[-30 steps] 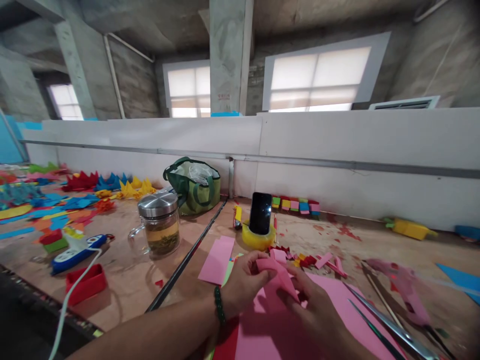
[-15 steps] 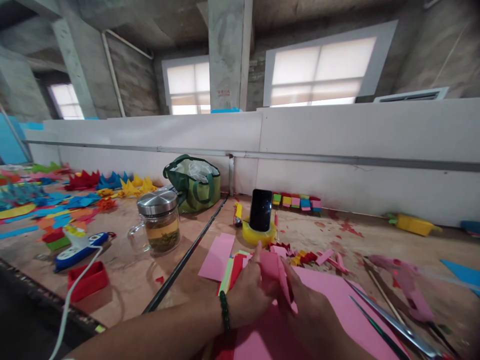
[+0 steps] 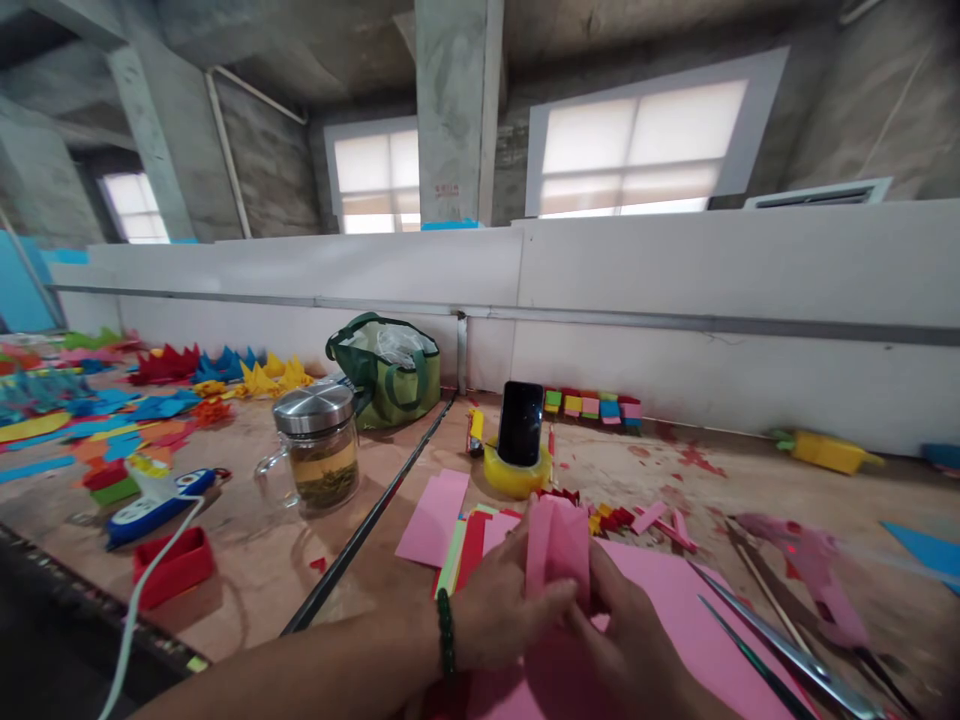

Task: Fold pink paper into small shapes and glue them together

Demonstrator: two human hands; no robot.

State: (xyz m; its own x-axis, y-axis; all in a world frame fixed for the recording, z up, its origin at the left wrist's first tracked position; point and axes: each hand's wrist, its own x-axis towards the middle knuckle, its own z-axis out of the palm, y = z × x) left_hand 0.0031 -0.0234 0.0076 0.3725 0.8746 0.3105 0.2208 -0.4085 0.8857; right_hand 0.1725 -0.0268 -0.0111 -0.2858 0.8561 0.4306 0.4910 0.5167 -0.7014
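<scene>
A folded piece of pink paper (image 3: 556,545) stands up between both hands, its creased faces turned toward me. My left hand (image 3: 514,605), with a dark green bead bracelet at the wrist, closes on its left side, thumb across the front. On the other side my right hand (image 3: 626,625) grips its lower right edge. Beneath them lies a large pink sheet (image 3: 690,610). Left of the hands are smaller pink sheets (image 3: 433,518) and red and pale green strips (image 3: 469,545).
A phone (image 3: 520,425) leans in a yellow tape roll (image 3: 517,476) beyond the hands. To the right lie scissors (image 3: 795,650) and a pink glue gun (image 3: 814,570). A glass tea mug (image 3: 322,460), a green bag (image 3: 397,375) and a red paper box (image 3: 174,565) stand left.
The folded pink paper has been turned more upright and its front now faces me. My left index finger no longer points up beside it, and my left thumb lies across its front.
</scene>
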